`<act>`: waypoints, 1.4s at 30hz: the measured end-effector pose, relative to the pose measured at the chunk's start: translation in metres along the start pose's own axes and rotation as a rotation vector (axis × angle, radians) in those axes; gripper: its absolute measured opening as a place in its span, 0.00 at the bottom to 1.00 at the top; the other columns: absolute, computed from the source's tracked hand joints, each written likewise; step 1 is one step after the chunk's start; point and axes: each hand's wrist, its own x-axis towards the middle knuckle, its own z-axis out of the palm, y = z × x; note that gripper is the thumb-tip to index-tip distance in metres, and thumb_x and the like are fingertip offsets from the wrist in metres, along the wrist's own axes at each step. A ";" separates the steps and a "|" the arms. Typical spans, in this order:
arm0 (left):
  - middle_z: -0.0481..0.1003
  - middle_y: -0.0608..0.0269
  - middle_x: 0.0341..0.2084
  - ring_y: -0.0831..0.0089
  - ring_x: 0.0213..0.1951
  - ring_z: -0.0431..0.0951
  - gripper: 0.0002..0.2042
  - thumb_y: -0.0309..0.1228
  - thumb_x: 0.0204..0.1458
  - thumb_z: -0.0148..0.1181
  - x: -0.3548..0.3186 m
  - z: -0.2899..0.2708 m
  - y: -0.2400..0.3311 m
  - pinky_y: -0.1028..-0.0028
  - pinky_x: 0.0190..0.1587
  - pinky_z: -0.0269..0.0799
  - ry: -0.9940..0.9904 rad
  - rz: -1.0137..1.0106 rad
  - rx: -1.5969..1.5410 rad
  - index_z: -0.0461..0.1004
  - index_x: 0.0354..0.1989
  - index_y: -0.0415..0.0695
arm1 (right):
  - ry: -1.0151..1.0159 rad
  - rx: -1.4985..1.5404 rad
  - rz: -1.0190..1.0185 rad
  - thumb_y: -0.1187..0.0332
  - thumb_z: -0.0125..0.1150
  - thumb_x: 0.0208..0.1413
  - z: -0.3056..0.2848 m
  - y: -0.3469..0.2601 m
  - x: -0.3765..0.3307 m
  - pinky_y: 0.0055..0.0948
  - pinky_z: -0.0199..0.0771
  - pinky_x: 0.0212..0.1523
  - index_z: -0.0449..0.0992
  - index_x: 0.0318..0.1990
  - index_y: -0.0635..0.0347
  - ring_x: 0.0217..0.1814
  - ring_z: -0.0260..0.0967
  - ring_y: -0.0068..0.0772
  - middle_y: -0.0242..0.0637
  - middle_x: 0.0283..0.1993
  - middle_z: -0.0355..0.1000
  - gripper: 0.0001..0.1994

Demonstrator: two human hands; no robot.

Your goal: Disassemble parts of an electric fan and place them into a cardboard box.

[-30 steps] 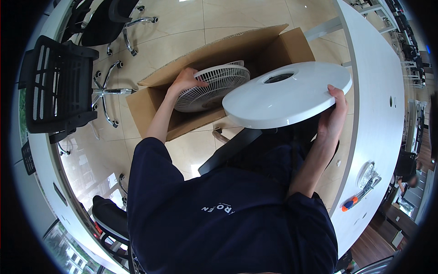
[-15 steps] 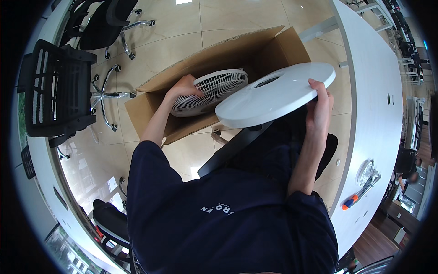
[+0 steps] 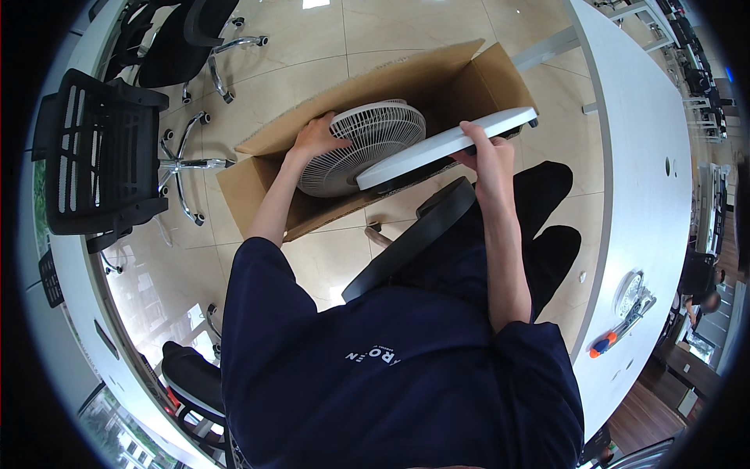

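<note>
1. Left hand has its fingers spread on the rim of the white fan grille, which sits inside the open cardboard box on the floor.
2. Right hand has its fingers wrapped around the edge of the round white base, tilted and overlapping the grille just right of the left fingers.
3. Black office chair stands well left of the left fingers; the white counter runs along right of the right fingers.

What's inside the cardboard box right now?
The cardboard box holds a white fan head with a round grille, steadied by the left hand. The round white base, held by the right hand, covers its right side; anything beneath is hidden.
</note>
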 end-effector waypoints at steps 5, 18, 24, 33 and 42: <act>0.61 0.41 0.63 0.47 0.66 0.60 0.50 0.44 0.38 0.75 -0.034 0.007 0.023 0.56 0.66 0.61 0.188 0.249 0.228 0.52 0.69 0.41 | -0.034 -0.045 0.011 0.67 0.64 0.55 0.008 0.005 0.004 0.28 0.84 0.35 0.77 0.35 0.78 0.31 0.77 0.31 0.44 0.32 0.75 0.15; 0.76 0.40 0.41 0.42 0.46 0.77 0.35 0.35 0.36 0.77 -0.041 -0.017 0.035 0.52 0.48 0.73 0.148 0.229 0.075 0.60 0.49 0.37 | -0.094 -0.014 0.059 0.66 0.64 0.54 0.018 0.004 0.016 0.27 0.85 0.34 0.76 0.36 0.76 0.28 0.76 0.31 0.43 0.32 0.73 0.16; 0.75 0.42 0.46 0.44 0.49 0.76 0.34 0.35 0.37 0.76 -0.047 -0.014 0.037 0.53 0.48 0.74 0.180 0.264 0.127 0.61 0.50 0.39 | -0.104 0.042 0.131 0.68 0.62 0.55 0.011 -0.007 0.021 0.28 0.85 0.35 0.76 0.33 0.74 0.27 0.77 0.30 0.42 0.30 0.75 0.13; 0.70 0.45 0.52 0.49 0.57 0.69 0.35 0.36 0.38 0.76 -0.028 -0.002 0.024 0.54 0.56 0.68 0.247 0.251 0.191 0.61 0.51 0.40 | -0.247 -0.015 0.432 0.62 0.62 0.58 0.029 0.064 0.027 0.35 0.84 0.46 0.73 0.42 0.69 0.37 0.78 0.34 0.42 0.37 0.75 0.15; 0.60 0.47 0.66 0.52 0.67 0.60 0.39 0.45 0.53 0.65 -0.046 0.007 0.032 0.59 0.69 0.54 0.290 0.382 0.055 0.55 0.67 0.38 | -0.232 -0.034 0.675 0.65 0.59 0.61 0.031 0.074 0.052 0.44 0.85 0.43 0.67 0.51 0.65 0.49 0.74 0.40 0.52 0.52 0.67 0.17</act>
